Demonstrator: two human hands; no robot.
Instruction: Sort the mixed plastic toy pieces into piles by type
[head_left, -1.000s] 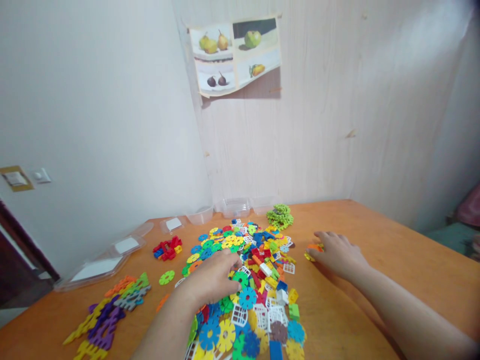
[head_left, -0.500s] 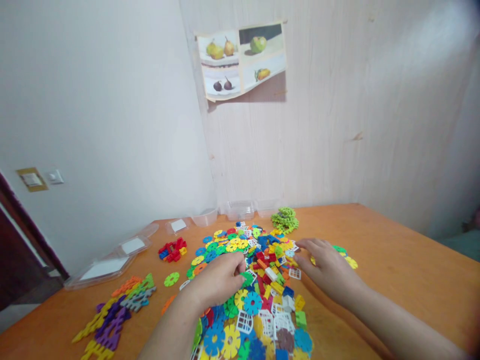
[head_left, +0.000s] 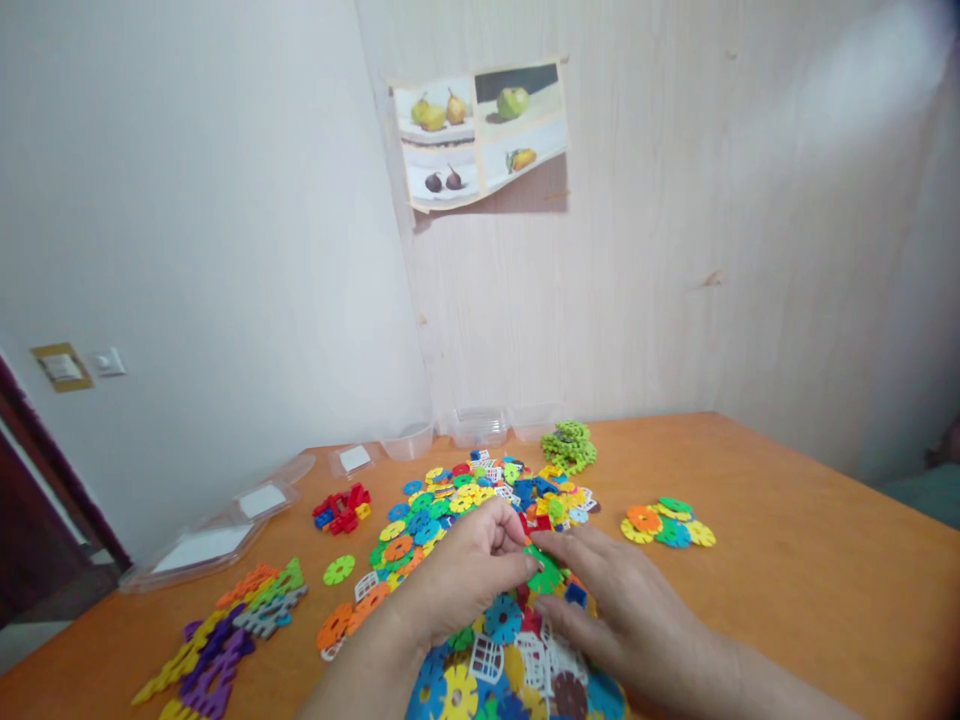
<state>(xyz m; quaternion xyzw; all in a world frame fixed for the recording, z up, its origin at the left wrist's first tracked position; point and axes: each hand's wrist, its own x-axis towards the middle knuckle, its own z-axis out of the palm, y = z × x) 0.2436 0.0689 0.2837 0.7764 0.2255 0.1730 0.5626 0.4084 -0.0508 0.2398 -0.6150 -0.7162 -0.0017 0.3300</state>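
My left hand (head_left: 480, 570) is over the pile, with thumb and fingers pinched on the edge of a green flower-shaped disc (head_left: 546, 572). Close against it, my right hand (head_left: 626, 605) has thumb and fingers apart on either side of the same disc; whether they touch it I cannot tell. Beneath both hands spreads a mixed pile of notched plastic discs, such as a blue disc (head_left: 502, 620) and a yellow disc (head_left: 460, 692), along with white lattice window pieces (head_left: 487, 658) and small building bricks.
At right lies a small group of discs (head_left: 675, 525). Joined red bricks (head_left: 345, 508) and interlocking purple pieces (head_left: 217, 660) lie at left. Behind the pile are a light-green stack (head_left: 570, 447) and clear plastic tubs (head_left: 480, 427). Clear lids (head_left: 202, 548) line the table's left edge.
My right hand has moved left from beside the small disc group to meet my left hand. My left hand has come up and slightly right with the green disc.
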